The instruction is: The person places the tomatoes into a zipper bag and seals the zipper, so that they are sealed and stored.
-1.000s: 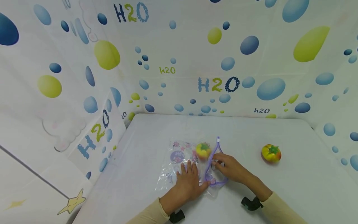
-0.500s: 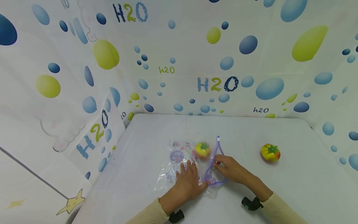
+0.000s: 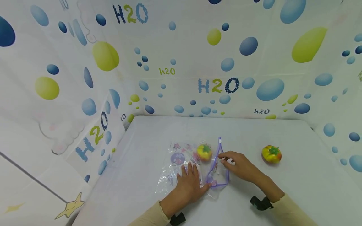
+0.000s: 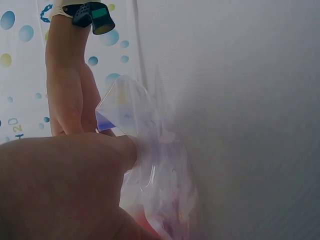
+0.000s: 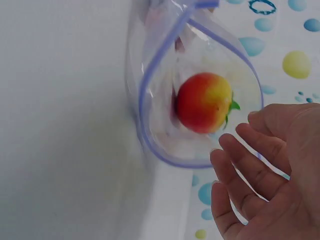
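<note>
A clear printed zip bag (image 3: 177,159) lies on the table, its purple zip edge (image 3: 210,171) standing apart as a wide loop. Inside sits a yellow-red persimmon-like fruit (image 3: 204,153) with green leaves; through the open mouth the right wrist view shows this fruit (image 5: 204,102) plainly. My left hand (image 3: 189,185) rests flat on the bag, fingers spread, thumb near the mouth's lower corner. Beside the mouth, my right hand (image 3: 238,166) has loosely bent fingers and holds nothing; its fingertips (image 5: 225,140) are right by the zip edge.
A second, similar fruit (image 3: 271,154) lies on the white table (image 3: 243,131) to the right of my right hand. Behind and to the left hangs a white curtain (image 3: 186,44) with blue and green dots. Each wrist wears a black camera (image 3: 261,203).
My right hand has drawn back slightly to the right, off the bag's mouth, and its fingers have loosened. The mouth's loop shows wider. My left hand stays put on the bag.
</note>
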A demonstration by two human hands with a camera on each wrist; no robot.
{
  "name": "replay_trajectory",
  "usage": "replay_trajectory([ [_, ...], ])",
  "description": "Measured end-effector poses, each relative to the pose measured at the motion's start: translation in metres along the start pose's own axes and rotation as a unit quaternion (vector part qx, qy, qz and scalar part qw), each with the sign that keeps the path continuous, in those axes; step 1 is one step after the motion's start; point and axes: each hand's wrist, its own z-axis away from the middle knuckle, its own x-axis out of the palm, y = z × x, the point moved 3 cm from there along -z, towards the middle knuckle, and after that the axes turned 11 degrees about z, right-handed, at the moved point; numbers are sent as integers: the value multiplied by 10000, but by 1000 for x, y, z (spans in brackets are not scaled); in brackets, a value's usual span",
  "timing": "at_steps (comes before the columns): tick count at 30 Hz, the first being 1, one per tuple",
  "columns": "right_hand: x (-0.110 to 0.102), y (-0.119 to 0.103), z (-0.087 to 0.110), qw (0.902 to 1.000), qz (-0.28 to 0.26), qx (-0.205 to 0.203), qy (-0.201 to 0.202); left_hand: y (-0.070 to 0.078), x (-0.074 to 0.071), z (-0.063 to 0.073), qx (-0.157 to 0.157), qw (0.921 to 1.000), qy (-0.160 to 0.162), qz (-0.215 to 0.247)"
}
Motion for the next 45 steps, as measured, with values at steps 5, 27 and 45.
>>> replay_trajectory([
  [5, -14, 9, 3, 9994, 280, 194, 75, -1, 0, 0, 7, 10000, -10, 85],
  [27, -78, 48, 26, 9901, 687, 1172, 340, -1, -1, 2, 105, 9999, -1, 53],
  [45, -98, 93, 58, 9724, 857, 2168, -74, -2, 0, 2, 157, 9998, -50, 107],
])
